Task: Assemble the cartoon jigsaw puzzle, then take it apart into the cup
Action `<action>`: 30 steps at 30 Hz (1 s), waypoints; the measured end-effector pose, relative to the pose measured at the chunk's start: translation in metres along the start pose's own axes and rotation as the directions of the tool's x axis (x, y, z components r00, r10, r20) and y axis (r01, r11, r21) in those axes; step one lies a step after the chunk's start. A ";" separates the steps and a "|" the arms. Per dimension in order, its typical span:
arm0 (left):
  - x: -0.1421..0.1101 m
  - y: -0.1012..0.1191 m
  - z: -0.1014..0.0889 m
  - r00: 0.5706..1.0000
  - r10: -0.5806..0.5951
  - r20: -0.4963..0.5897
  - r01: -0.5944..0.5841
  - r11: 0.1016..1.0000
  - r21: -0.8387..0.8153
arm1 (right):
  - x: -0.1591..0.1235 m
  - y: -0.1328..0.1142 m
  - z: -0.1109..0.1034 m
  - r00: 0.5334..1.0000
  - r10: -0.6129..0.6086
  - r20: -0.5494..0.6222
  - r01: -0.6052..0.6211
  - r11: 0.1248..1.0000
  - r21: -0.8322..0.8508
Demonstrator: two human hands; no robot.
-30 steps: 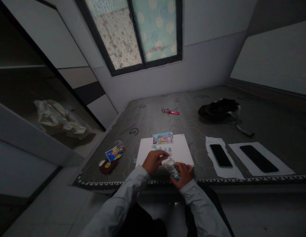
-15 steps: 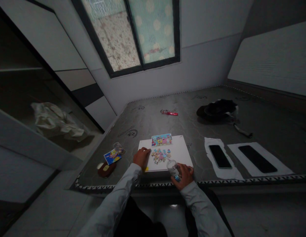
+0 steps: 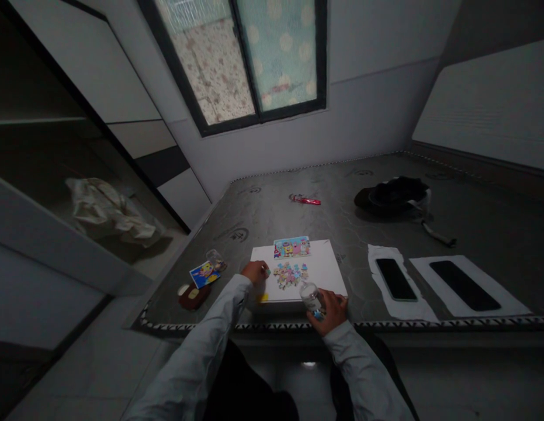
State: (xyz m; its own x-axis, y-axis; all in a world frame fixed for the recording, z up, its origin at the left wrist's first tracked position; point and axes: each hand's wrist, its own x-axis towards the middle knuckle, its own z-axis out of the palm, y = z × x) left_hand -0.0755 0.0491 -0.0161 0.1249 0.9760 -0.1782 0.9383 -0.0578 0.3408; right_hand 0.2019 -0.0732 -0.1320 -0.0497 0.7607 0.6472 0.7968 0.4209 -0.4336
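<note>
A white board [image 3: 324, 266] lies on the grey mattress near its front edge. A heap of small colourful puzzle pieces [image 3: 290, 273] sits in its middle, and a cartoon picture card [image 3: 291, 247] lies at its far edge. My left hand [image 3: 255, 272] rests at the board's left side, fingers curled, pinching what looks like one small piece. My right hand [image 3: 331, 309] is wrapped round a small clear tube [image 3: 311, 297] at the board's near right corner. A small yellow bit [image 3: 264, 297] lies at the near left corner.
Left of the board lie another cartoon card [image 3: 203, 273], a clear tube [image 3: 215, 258] and a dark brown lid [image 3: 192, 295]. Two dark phones [image 3: 395, 279] [image 3: 464, 285] lie on white paper to the right. A black cap [image 3: 392, 196] and a red wrapper [image 3: 305, 200] are farther back.
My left hand left the tube's mouth and moved left to the board's left edge. The puzzle pieces now lie uncovered in a heap. My right hand stays on the tube.
</note>
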 end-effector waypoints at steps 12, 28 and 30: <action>-0.004 0.013 0.009 0.994 0.104 -0.015 -0.105 0.981 -0.165 | 0.001 -0.004 -0.002 0.999 0.052 0.012 -0.052 0.997 0.048; 0.005 0.023 0.015 0.996 0.089 -0.016 -0.090 0.986 -0.138 | 0.000 -0.003 -0.001 0.999 0.047 -0.009 -0.046 0.998 0.038; 0.004 0.022 0.015 0.996 0.094 -0.008 -0.094 0.984 -0.149 | 0.000 -0.002 0.000 1.000 0.025 -0.011 -0.025 0.999 0.036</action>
State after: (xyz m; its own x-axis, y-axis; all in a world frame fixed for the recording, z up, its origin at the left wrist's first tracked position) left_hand -0.0494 0.0483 -0.0228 0.2098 0.9679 -0.1386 0.8639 -0.1171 0.4899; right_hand 0.2005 -0.0743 -0.1315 -0.0228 0.7656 0.6429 0.7754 0.4194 -0.4720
